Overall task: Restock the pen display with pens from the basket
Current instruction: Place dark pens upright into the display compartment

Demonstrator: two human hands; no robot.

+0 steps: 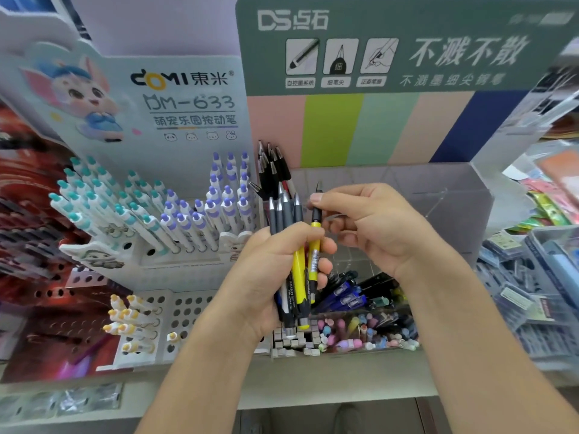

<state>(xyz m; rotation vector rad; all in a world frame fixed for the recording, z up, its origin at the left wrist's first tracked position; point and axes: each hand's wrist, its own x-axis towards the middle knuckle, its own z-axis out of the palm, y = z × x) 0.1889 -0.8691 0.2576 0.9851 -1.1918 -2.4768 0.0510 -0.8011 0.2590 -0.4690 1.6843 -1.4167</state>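
My left hand (282,267) grips a bundle of pens (289,233) upright, with grey tips up and yellow and black barrels below. My right hand (369,223) pinches the upper end of one yellow pen (315,245) that stands at the right edge of the bundle. Both hands hover in front of the clear acrylic pen display (438,195) under the green DS header. Several black pens (272,170) stand in its left rear corner. Blue pens (347,296) lie in its lower part. No basket is in view.
To the left stands a white DOMI display (188,98) with teal-capped pens (100,198) and purple-capped pens (219,202), and yellow-capped pens (131,321) below in a holed rack. Pastel-topped pens (360,333) fill a front tray. Packaged stationery (532,296) is piled at the right.
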